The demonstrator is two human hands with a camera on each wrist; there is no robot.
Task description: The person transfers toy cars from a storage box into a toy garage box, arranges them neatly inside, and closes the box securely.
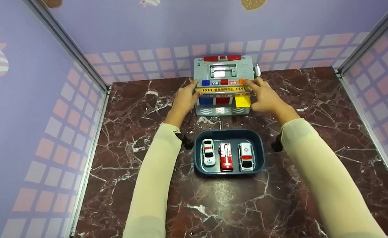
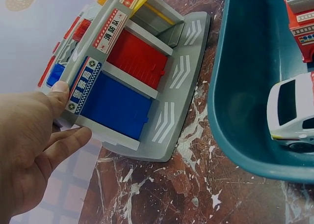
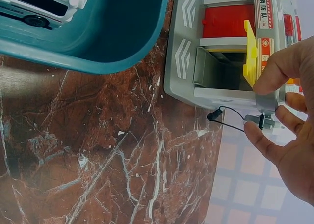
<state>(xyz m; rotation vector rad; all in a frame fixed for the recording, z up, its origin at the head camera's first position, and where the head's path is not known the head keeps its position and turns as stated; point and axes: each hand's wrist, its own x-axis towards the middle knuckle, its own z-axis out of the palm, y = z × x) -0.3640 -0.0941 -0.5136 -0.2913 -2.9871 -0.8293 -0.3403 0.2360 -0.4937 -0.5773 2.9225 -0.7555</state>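
A grey toy rescue-station garage [image 1: 223, 112] stands at the back, with blue, red and yellow doors. The yellow door [image 3: 251, 54] is swung up above its bay; the blue door [image 2: 117, 105] and red door [image 2: 137, 57] are down. My left hand [image 1: 184, 99] holds the garage's upper left front corner between thumb and fingers. At the other end, my right hand [image 1: 269, 96] reaches over the orange button [image 1: 242, 81] with one finger touching there. Its remaining fingers are spread loosely beside the garage's right side, holding nothing.
Nearer me, a dark teal tray [image 1: 228, 132] contains a white police car [image 1: 208, 152], a red fire truck [image 1: 226, 157] and a white ambulance [image 1: 246, 157]. Purple patterned panels [image 1: 38, 132] enclose the marbled tabletop [image 1: 141, 132] at the back and sides.
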